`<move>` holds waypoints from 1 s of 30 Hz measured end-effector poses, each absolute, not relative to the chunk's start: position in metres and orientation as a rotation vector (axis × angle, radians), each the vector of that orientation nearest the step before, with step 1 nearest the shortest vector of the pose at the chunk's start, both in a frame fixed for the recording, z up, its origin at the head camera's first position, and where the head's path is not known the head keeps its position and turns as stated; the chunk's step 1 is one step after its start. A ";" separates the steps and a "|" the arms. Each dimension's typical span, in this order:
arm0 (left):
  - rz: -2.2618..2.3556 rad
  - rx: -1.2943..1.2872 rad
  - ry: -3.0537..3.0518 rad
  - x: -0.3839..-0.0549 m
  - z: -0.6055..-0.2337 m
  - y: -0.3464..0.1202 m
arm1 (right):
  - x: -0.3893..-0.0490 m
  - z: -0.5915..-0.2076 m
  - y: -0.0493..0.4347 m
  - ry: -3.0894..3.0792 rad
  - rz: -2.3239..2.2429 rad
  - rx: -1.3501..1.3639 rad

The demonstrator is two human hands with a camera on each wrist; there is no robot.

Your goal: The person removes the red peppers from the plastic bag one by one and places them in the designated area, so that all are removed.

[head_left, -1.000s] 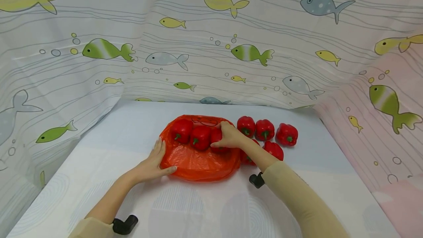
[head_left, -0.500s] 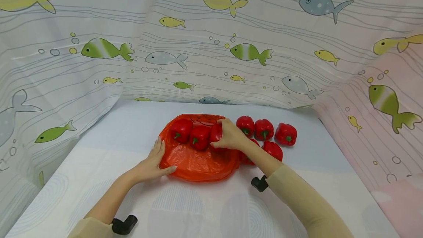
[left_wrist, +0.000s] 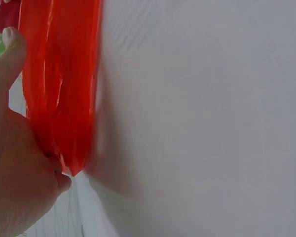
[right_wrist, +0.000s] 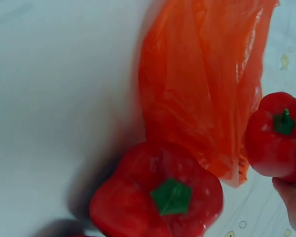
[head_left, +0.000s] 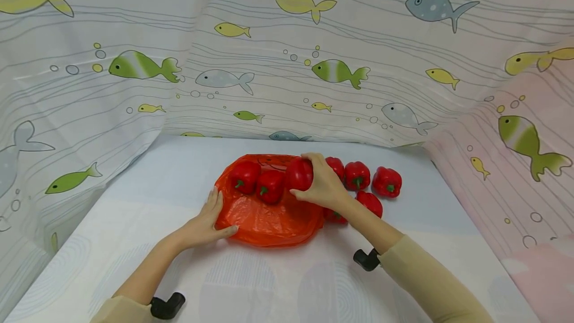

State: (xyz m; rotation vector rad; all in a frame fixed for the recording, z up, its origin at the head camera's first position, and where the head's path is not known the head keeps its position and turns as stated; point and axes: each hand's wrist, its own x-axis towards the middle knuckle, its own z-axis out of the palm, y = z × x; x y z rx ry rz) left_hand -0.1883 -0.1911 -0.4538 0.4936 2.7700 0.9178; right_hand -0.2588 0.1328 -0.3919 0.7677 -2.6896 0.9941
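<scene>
A red bell pepper (head_left: 299,174) with a green stem (right_wrist: 284,122) is gripped between the thumb and fingers of my right hand (head_left: 325,186), above the right part of an orange plastic bag (head_left: 273,226). The bag lies spread with its mouth wide. Two more bell peppers, one (head_left: 245,177) at the left and one (head_left: 270,186) beside it, sit inside toward the back. My left hand (head_left: 204,223) rests against the bag's left side, fingers extended and thumb along its near rim. In the left wrist view the bag wall (left_wrist: 64,84) stands beside my thumb.
Several red bell peppers lie to the right of the bag, among them a back one (head_left: 357,176), a far-right one (head_left: 387,182) and a nearer one (head_left: 369,204). A fish-patterned curtain (head_left: 269,54) encloses the white table (head_left: 179,163).
My right hand has lifted the bell pepper from its place in the bag and drawn it slightly up and right. My left hand has stayed at the bag's left side.
</scene>
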 end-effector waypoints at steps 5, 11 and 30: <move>0.920 0.493 2.767 -0.188 -0.454 -0.190 | -0.254 -0.386 0.140 -2.604 1.003 0.816; 0.913 0.483 2.765 -0.188 -0.453 -0.189 | -0.249 -0.379 0.149 -2.514 1.016 0.856; 0.910 0.513 2.770 -0.189 -0.451 -0.187 | -0.237 -0.363 0.175 -2.297 0.965 0.904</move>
